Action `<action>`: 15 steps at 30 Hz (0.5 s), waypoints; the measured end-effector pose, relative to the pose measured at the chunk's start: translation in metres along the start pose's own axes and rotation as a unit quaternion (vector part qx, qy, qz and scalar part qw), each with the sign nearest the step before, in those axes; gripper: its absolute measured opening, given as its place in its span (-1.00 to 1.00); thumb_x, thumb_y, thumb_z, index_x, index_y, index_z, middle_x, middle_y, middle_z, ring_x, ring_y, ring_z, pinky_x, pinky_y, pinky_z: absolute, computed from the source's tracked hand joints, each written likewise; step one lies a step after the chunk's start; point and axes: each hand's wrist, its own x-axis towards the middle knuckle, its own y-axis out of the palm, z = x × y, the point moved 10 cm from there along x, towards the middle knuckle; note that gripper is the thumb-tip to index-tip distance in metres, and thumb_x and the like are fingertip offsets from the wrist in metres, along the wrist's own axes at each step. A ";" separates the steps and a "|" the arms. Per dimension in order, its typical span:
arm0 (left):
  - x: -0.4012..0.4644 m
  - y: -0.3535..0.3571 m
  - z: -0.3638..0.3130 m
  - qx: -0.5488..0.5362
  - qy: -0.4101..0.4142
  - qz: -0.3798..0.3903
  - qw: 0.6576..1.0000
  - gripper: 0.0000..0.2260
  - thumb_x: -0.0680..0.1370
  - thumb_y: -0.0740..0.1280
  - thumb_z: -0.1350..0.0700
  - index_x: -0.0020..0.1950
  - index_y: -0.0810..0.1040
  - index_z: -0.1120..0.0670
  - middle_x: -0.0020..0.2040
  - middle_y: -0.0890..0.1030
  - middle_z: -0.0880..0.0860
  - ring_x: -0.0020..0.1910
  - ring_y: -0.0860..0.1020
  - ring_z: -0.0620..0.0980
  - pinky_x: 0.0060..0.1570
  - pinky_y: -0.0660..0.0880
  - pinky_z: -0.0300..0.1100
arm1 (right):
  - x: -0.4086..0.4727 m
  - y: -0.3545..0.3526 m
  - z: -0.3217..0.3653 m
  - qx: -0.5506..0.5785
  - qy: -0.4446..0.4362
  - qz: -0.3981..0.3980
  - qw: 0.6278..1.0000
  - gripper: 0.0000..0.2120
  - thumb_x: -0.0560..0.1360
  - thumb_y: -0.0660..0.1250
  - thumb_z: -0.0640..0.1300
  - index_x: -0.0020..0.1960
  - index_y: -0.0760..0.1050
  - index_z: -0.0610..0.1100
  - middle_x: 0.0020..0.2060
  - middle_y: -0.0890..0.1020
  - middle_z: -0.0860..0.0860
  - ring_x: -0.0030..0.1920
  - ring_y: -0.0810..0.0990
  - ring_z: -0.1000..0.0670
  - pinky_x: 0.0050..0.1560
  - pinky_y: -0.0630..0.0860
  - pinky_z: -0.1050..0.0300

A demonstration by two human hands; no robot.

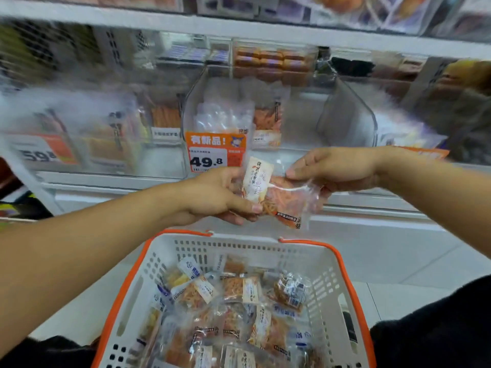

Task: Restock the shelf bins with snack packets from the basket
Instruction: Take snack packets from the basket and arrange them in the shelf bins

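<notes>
Both hands hold clear snack packets (279, 197) with orange strips and cream labels, above the basket and in front of the shelf. My left hand (215, 195) grips them from the left and below. My right hand (334, 168) pinches the clear wrapper at the top right. Below them stands a white basket with an orange rim (332, 274), holding several more snack packets (239, 314). Straight ahead is a clear shelf bin (191, 102) that holds a few similar packets behind an orange price tag (215, 152) reading 49.8.
Clear bins run along the shelf: one on the left (79, 139) with orange packets and a 59.8 tag, one on the right (348, 112) that looks nearly bare. A higher shelf (271, 65) carries boxed snacks. White shelf edge and pale floor lie behind the basket.
</notes>
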 end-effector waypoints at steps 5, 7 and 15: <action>-0.006 -0.032 -0.022 -0.181 0.052 -0.080 0.979 -0.68 0.50 0.41 0.28 0.23 0.53 0.09 0.01 0.71 0.08 -0.10 0.70 -0.01 -0.22 0.62 -0.24 | 0.013 -0.013 0.038 0.138 -0.080 0.053 0.986 -0.25 0.26 0.63 0.11 0.33 0.50 -0.19 0.17 0.63 -0.18 0.08 0.66 -0.19 -0.09 0.65 -0.02; -0.007 -0.042 -0.026 -0.189 0.065 -0.118 0.973 -0.65 0.51 0.42 0.22 0.28 0.50 0.11 0.01 0.71 0.09 -0.12 0.70 0.01 -0.19 0.64 -0.22 | 0.021 -0.003 0.047 0.153 -0.103 0.071 0.980 -0.34 0.38 0.53 0.01 0.39 0.44 -0.19 0.28 0.58 -0.18 0.18 0.63 -0.25 -0.10 0.66 0.01; -0.019 -0.087 -0.043 -0.026 0.103 -0.267 0.958 -0.80 0.49 0.48 0.10 0.04 0.55 0.13 -0.17 0.71 0.17 -0.35 0.65 0.01 -0.43 0.53 -0.22 | 0.017 -0.063 0.104 0.087 -0.270 -0.183 0.941 -0.84 0.41 0.40 -0.14 -0.07 0.56 -0.20 -0.30 0.69 -0.10 -0.35 0.67 0.02 -0.38 0.60 0.23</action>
